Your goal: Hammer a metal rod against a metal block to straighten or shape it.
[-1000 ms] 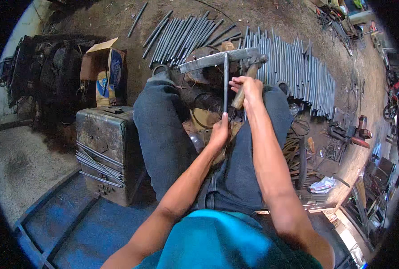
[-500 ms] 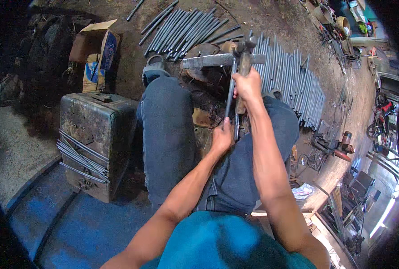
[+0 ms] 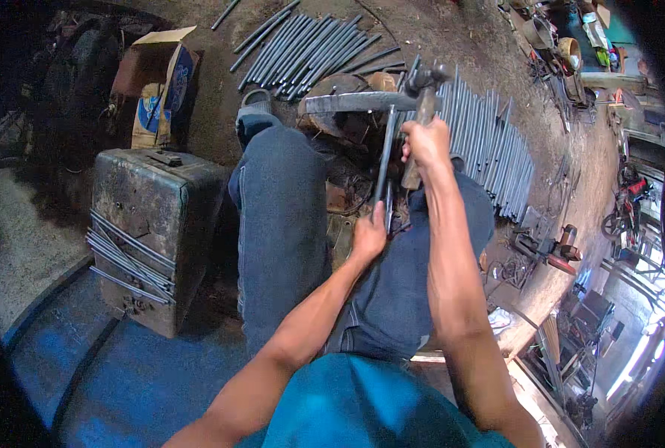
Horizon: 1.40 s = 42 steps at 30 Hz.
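Observation:
My right hand [image 3: 427, 142] is wrapped round the wooden handle of a hammer [image 3: 426, 77]. The hammer's dark head is over the right end of a flat grey metal bar [image 3: 355, 102]; whether they touch I cannot tell. Between my knees, my left hand [image 3: 370, 235] grips the near end of a thin metal rod [image 3: 385, 153]. That rod slants up and away, its far end at the bar's near edge, just left of the hammer. Below the bar is a rusty block, partly hidden by my legs.
Many similar rods [image 3: 310, 56] lie in a pile beyond my left foot, and more rods [image 3: 489, 142] are spread right of my knee. A worn metal box [image 3: 138, 231] with several thin rods on its side stands left, an open carton [image 3: 153, 112] behind it.
The hammer and my right hand have shifted right, away from the rod, so the rod's far end is now more exposed. My left hand keeps its hold, almost in place.

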Tool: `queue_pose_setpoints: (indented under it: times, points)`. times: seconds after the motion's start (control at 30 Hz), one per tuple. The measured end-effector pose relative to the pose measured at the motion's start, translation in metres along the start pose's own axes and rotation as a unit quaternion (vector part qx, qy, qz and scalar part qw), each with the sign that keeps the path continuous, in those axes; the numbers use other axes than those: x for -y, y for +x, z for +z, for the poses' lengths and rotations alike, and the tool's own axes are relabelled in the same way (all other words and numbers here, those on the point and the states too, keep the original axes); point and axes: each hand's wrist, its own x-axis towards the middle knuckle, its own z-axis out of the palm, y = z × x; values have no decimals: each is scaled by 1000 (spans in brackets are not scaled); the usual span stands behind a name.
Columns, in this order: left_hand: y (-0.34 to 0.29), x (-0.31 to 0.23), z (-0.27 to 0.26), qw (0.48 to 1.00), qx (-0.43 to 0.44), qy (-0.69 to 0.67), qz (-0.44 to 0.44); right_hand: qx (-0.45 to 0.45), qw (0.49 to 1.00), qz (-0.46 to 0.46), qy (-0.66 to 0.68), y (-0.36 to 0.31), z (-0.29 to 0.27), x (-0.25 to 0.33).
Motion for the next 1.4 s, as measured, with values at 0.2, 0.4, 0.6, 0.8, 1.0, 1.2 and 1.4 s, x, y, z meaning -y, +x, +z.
queue_pose_setpoints:
  times: [0.2, 0.4, 0.6, 0.8, 1.0, 1.2, 1.4]
  points:
    - [7, -4, -7, 1000, 15, -18, 2, -37, 968, -242, 45, -48, -28, 87]
    - [5, -26, 0, 999, 28, -25, 1, -141, 965, -204, -84, 5, -5, -56]
    - [9, -2, -10, 1000, 13, 12, -3, 12, 993, -114, -24, -25, -4, 23]
    - [21, 3, -10, 998, -34, 0, 53, -116, 953, -276, 40, -57, -18, 94]
    - [14, -7, -1, 1000, 10, -11, 21, -46, 985, 30, -166, 9, 0, -36]
    - [26, 11, -1, 1000, -16, 17, 17, -97, 962, -239, -85, -32, -31, 99]
    - [28, -2, -6, 1000, -16, 11, 19, -137, 927, -345, 57, -54, -33, 112]
